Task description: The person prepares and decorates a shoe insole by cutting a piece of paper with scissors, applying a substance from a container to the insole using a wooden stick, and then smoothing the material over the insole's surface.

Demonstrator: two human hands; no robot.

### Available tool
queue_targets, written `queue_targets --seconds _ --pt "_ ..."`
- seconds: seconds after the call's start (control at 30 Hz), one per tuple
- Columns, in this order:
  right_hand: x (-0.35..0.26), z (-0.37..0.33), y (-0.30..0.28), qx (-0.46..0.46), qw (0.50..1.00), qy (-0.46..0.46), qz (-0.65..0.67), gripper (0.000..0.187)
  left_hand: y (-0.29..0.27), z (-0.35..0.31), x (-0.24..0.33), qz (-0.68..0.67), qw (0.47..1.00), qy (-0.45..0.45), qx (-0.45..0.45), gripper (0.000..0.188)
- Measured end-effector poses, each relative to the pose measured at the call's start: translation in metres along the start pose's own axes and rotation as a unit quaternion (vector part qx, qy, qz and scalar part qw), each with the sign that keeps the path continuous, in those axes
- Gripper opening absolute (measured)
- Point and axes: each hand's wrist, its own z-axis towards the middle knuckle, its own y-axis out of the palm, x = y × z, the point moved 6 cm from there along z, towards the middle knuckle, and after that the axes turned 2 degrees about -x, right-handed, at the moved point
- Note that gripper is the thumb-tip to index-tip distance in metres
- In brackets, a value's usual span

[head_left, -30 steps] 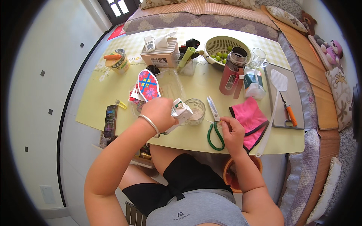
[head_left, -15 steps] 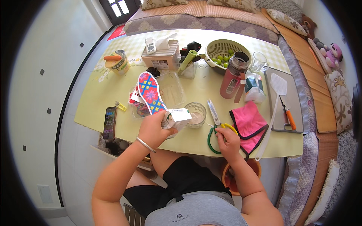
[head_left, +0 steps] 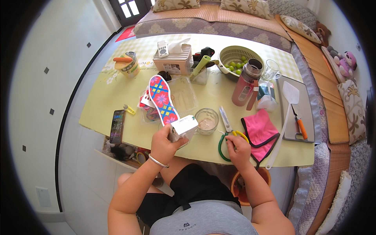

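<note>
My left hand (head_left: 163, 145), with a silver bangle at the wrist, is closed round a small white box (head_left: 185, 124). Behind it a colourful patterned insole (head_left: 160, 96) points away from me, its near end hidden by the box; I cannot tell whether my fingers also touch it. My right hand (head_left: 238, 149) is pinched over the handles of the scissors (head_left: 226, 119), one green and one yellow. What the pinch holds, if anything, is too small to make out. The scissor blades lie slightly open on the table. Between my hands stands a glass jar (head_left: 206, 121) with pale contents.
Right of the scissors lie a pink cloth (head_left: 258, 128), a white spatula (head_left: 290, 93) and a grey board (head_left: 307, 117). Farther back stand a red flask (head_left: 244, 88), a colander (head_left: 232, 56) of green fruit and a tissue box (head_left: 172, 64). A phone (head_left: 116, 127) lies at left.
The whole view has shifted slightly. The box in my left hand has tilted a little and come slightly nearer me. My right hand stays over the scissor handles.
</note>
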Motion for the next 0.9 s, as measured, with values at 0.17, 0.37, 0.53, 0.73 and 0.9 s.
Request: queue_targets --seconds 0.17,0.37,0.53,0.73,0.9 --pt "-0.001 0.000 0.000 0.001 1.000 -0.012 -0.017 0.010 -0.007 0.009 0.041 0.104 0.993 0.007 -0.059 0.045" --pt "-0.003 0.000 0.000 0.008 1.000 -0.022 -0.017 0.010 -0.001 0.022 0.053 0.241 0.964 0.027 -0.108 0.045" --pt "-0.003 0.000 -0.002 0.012 1.000 -0.001 0.009 0.010 0.006 0.025 0.060 0.239 0.965 0.041 -0.102 0.040" --pt "-0.026 -0.004 0.009 -0.015 0.993 0.035 0.115 0.014 0.004 0.013 0.044 0.072 0.995 0.033 -0.054 0.039" --pt "-0.036 -0.004 0.031 -0.028 0.988 0.027 0.151 0.017 0.010 -0.007 0.004 -0.095 0.995 0.022 0.028 0.037"
